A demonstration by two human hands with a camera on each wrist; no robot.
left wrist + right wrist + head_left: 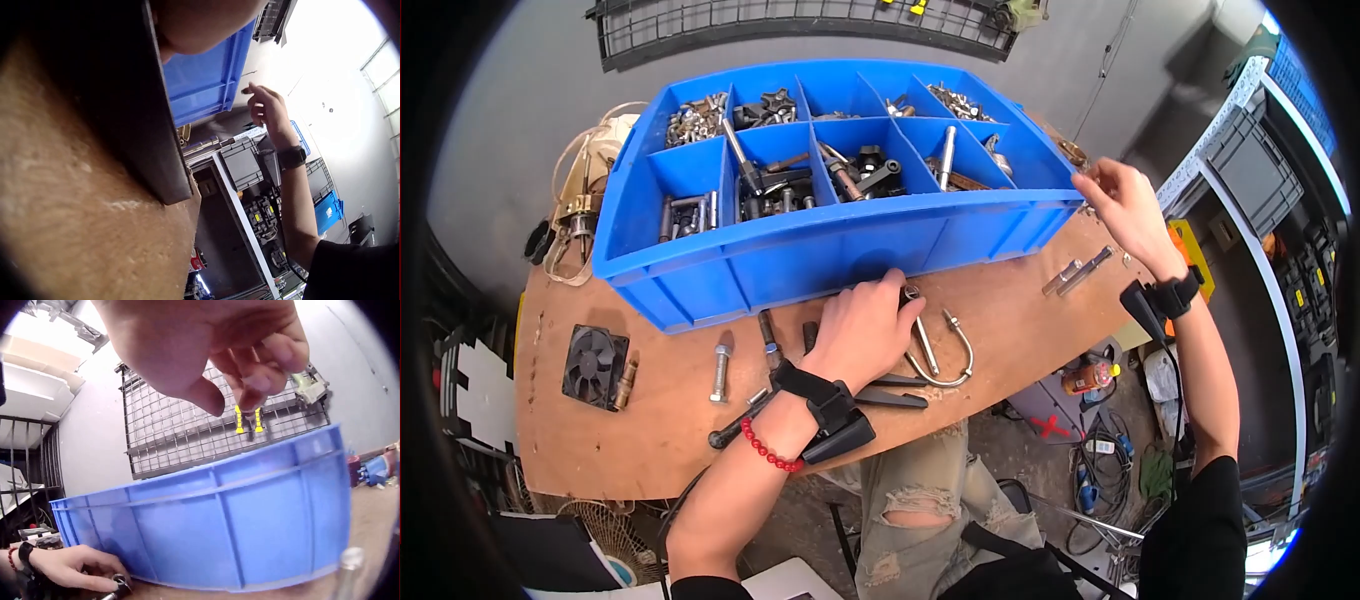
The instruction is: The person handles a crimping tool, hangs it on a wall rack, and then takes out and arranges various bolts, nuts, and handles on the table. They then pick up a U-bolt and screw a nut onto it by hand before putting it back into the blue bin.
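My left hand (865,325) is low over the table, just in front of the blue divided bin (820,255). Its thumb and index finger pinch the dark ring-shaped head of a shiny metal rod (925,345). The right wrist view shows this ring head (120,585) by the thumb. A U-bolt (968,350) lies just right of the rod, and black lever-like parts (890,398) stick out below the palm. At the bin's right corner, my right hand (1128,215) is raised with fingers loosely bent and thumb apart, nothing visible between them (212,356).
Bolts, rods and knobs fill the bin's compartments. Two metal pins (1085,270) lie right of the bin. Leftward on the table are a black fan (592,365), a brass fitting (628,382) and a large bolt (720,372). Shelving (1230,200) stands at the right.
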